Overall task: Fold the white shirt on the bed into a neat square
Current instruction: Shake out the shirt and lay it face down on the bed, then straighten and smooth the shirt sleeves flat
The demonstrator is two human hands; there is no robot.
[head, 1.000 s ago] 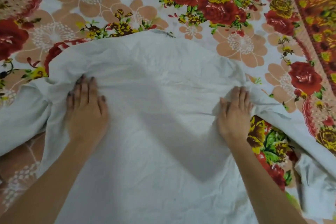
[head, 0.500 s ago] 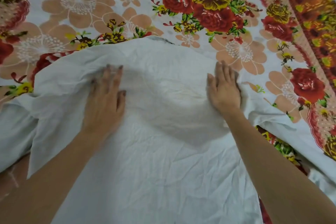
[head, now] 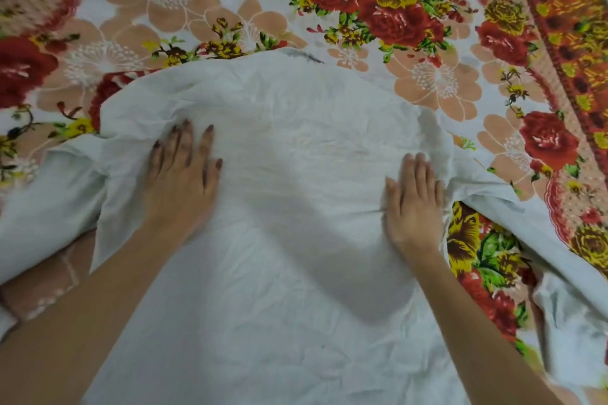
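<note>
- Nearest to me, the white shirt (head: 296, 273) lies spread back-up across the floral bedsheet (head: 427, 85). I see creasing throughout the lower body panel; no fold is made yet.
- Left hand (head: 184, 174): flat on the cloth near the left shoulder, palm down, fingers extended and slightly spread. It grasps nothing; it only presses.
- Right hand (head: 413, 204): flat near the right shoulder seam, fingers together, palm down. It also holds nothing. A small pucker of cloth sits at the thumb side.
- Left sleeve (head: 42, 207): bunched and trailing off toward the frame edge, with a flap doubled under beside the left hand.
- Right sleeve (head: 543, 240): runs outward and down over the sheet, twisted, its end partly out of view.
- Farthest, the collar edge (head: 296, 56) sits rumpled against the sheet, not straight.
- Risk, in my judgement: pressing outward with flat palms could drag the body panel sideways and set the puckers in. Folding the sleeves in while they are twisted would likely trap bulk and yield an uneven square. The unlevel collar line could skew every later fold.
</note>
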